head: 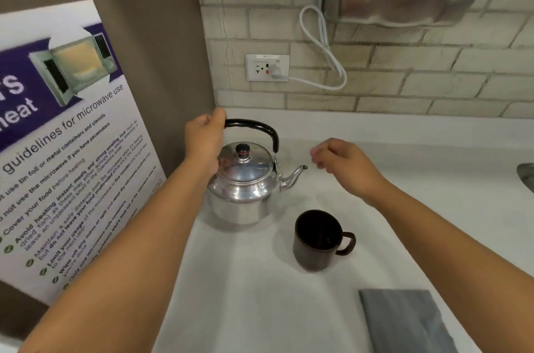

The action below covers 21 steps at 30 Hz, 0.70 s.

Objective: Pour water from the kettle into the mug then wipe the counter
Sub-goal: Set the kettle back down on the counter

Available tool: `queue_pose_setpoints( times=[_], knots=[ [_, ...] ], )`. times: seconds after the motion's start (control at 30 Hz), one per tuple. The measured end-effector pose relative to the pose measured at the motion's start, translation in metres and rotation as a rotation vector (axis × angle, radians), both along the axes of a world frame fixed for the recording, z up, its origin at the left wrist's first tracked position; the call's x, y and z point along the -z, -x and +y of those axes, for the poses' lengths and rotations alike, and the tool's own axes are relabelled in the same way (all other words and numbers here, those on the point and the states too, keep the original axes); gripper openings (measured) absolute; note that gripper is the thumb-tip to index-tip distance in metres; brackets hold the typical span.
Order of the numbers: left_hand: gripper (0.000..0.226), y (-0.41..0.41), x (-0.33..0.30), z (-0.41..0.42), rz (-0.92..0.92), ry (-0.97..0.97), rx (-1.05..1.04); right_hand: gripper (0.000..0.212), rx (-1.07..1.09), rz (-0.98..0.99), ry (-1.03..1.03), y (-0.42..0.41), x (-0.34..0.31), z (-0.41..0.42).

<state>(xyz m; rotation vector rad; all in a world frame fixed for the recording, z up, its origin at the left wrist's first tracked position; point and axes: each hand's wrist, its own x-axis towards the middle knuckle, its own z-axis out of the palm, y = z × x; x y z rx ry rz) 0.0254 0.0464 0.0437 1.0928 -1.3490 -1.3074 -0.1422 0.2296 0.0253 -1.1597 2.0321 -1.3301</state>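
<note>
Nearest us, folded grey cloth (404, 321) at 5 o'clock on white counter (245, 295). Dark mug (318, 240) upright just beyond, handle twd 3 o'clock. Steel kettle (245, 188) at 11 o'clock of mug, spout twd 3 o'clock. Our left hand (203, 140) wraps kettle's black handle (257, 128); right hand (344, 164) hovers past spout, fingers loosely curled, holding nothing. Wall outlet (267, 67) w/ white cord (320, 43) at 12 o'clock.

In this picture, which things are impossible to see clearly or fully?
- Kettle contents: head view, the shut lid hides any water.
- Mug inside: too dark to tell if empty.
- Left hand grip on the handle: fingers are hidden behind the hand.
- Right hand fingertips: blurred.
- Cloth: cut off by the bottom edge.
- Poster: cut off at the left; small print unreadable.
</note>
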Motion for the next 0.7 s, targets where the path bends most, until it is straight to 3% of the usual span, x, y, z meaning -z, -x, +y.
queue_pose_setpoints(
  times=[0.17,0.37,0.7],
  knots=[
    [0.030,0.021,0.016,-0.026,-0.019,-0.028,0.007,0.042,-0.156,0.130,0.030,-0.008,-0.011,-0.069],
    [0.025,0.039,0.037,-0.052,-0.057,-0.100,0.003,0.025,-0.136,0.209,0.038,0.000,0.005,-0.113],
    [0.026,0.047,0.058,-0.081,-0.077,-0.166,0.022,0.025,-0.102,0.212,0.014,0.009,0.022,-0.140]
  ],
)
